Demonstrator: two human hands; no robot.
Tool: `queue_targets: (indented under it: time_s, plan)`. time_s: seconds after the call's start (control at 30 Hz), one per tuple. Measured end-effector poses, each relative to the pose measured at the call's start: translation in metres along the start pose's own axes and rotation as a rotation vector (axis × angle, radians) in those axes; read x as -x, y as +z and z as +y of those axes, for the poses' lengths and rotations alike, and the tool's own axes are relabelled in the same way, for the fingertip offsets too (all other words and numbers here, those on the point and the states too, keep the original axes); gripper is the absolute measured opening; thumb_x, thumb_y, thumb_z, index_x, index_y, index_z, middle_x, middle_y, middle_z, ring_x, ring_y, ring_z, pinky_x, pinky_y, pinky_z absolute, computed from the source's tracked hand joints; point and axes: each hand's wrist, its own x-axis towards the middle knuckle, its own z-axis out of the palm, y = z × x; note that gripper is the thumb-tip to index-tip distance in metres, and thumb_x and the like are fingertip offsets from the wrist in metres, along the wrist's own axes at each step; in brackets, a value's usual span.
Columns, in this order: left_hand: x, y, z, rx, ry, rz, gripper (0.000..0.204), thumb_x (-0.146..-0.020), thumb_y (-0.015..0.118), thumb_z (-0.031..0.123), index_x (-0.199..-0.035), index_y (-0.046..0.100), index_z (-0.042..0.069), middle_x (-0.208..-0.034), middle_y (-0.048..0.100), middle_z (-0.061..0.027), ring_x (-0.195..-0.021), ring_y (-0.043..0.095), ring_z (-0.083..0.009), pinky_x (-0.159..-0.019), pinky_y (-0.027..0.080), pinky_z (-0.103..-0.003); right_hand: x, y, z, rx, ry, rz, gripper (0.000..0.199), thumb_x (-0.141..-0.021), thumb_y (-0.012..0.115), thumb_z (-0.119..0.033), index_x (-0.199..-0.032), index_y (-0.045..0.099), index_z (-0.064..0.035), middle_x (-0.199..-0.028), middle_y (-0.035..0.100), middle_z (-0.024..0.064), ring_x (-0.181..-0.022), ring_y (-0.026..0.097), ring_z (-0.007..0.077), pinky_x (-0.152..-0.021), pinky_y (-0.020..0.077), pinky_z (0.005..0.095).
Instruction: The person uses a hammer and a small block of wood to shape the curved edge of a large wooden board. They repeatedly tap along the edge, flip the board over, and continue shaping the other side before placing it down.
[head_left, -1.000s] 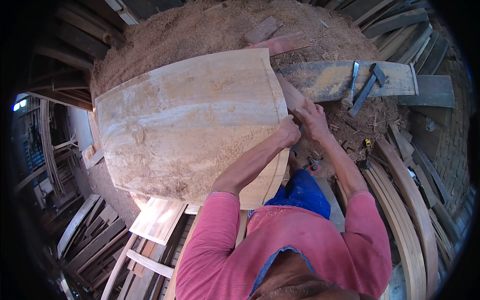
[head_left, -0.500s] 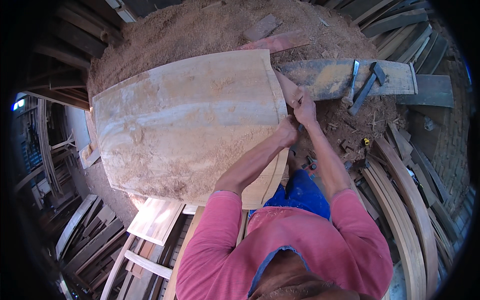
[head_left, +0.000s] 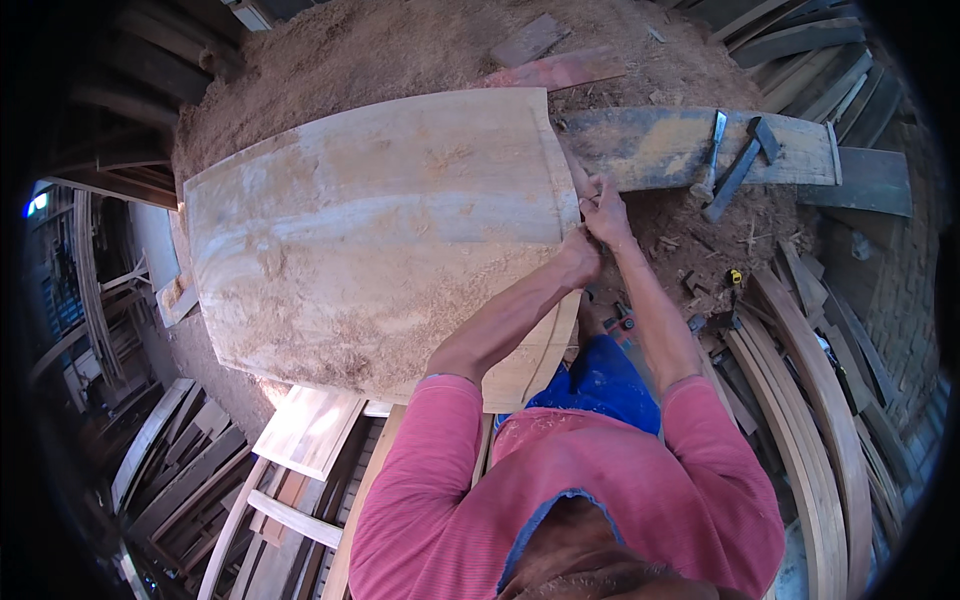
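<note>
A broad, pale wooden panel (head_left: 380, 220) lies in front of me, strewn with shavings and sawdust. Both hands are at its right edge. My left hand (head_left: 577, 258) is closed in a fist against that edge, and what it grips is hidden. Just beyond and to the right, my right hand (head_left: 607, 215) has its fingers curled in a pinch; I cannot make out what is in them. A thin brownish flat piece (head_left: 574, 168) shows between the panel's edge and my right fingers. On a weathered board (head_left: 640, 150) farther right lie a chisel (head_left: 712, 155) and a hammer (head_left: 745, 165).
A heap of sawdust (head_left: 330, 65) spreads behind the panel, with a reddish board (head_left: 560, 70) on it. Long curved planks (head_left: 810, 400) lie at the right. Stacked timber (head_left: 190, 470) and a light board (head_left: 310, 430) are at the lower left. A small yellow object (head_left: 735, 276) lies at right.
My hands stay at the panel's right edge, with the right hand slightly closer to the left. Less of the brownish flat piece shows. The whole view has shifted a little.
</note>
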Motion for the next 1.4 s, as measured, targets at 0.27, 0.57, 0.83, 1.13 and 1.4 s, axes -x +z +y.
queue_targets:
  time_s: [0.27, 0.57, 0.83, 1.13, 1.4]
  plan:
    - [0.018, 0.029, -0.01, -0.088, 0.08, 0.323, 0.042, -0.067, 0.083, 0.032, -0.104, 0.077, 0.014, -0.125, 0.068, -0.0118, -0.128, 0.055, -0.0274, -0.111, 0.039, -0.04, 0.021, 0.019, 0.031, -0.461, 0.022, 0.076, 0.052, -0.099, 0.064, -0.029, -0.139, 0.047, -0.0005, -0.125, 0.06, 0.0107, -0.112, 0.058, 0.0183, -0.097, 0.0477, 0.0351]
    - [0.128, -0.009, -0.055, 0.633, -0.018, 0.88, 0.047, -0.079, 0.077, 0.031, -0.118, 0.065, 0.008, -0.132, 0.058, -0.0191, -0.132, 0.047, -0.0395, -0.116, 0.031, -0.051, 0.121, 0.039, 0.04, -1.224, 0.596, -0.388, 0.047, -0.105, 0.052, -0.042, -0.134, 0.056, -0.0055, -0.13, 0.064, 0.0107, -0.116, 0.063, 0.0231, -0.098, 0.0526, 0.0401]
    - [0.203, 0.016, -0.148, 0.313, -0.76, 0.735, 0.07, -0.093, 0.059, 0.046, -0.155, 0.039, 0.019, -0.164, 0.018, -0.0263, -0.153, 0.014, -0.0422, -0.123, 0.012, -0.054, 0.125, 0.074, 0.041, -0.813, 0.598, -0.047, 0.042, -0.105, 0.054, -0.039, -0.117, 0.068, -0.0007, -0.11, 0.071, 0.0071, -0.097, 0.067, 0.0164, -0.088, 0.0557, 0.0354]
    - [0.413, 0.206, -0.099, 0.517, -1.823, 0.587, 0.094, -0.093, 0.049, 0.069, -0.161, 0.019, 0.013, -0.165, 0.011, -0.0297, -0.153, 0.01, -0.0434, -0.123, 0.015, -0.054, 0.124, 0.083, 0.056, -0.875, 0.587, -0.036, 0.042, -0.106, 0.053, -0.035, -0.118, 0.067, 0.0024, -0.111, 0.072, 0.0104, -0.094, 0.07, 0.0196, -0.086, 0.0576, 0.0381]
    - [0.435, 0.309, 0.072, 2.257, -1.89, 1.409, 0.105, -0.085, 0.053, 0.08, -0.161, 0.021, 0.014, -0.165, 0.022, -0.0186, -0.15, 0.022, -0.0382, -0.121, 0.023, -0.057, 0.126, 0.071, 0.046, -0.996, 0.596, -0.094, 0.041, -0.104, 0.058, -0.034, -0.119, 0.068, 0.0024, -0.117, 0.071, 0.0102, -0.1, 0.068, 0.0183, -0.089, 0.0558, 0.0361]
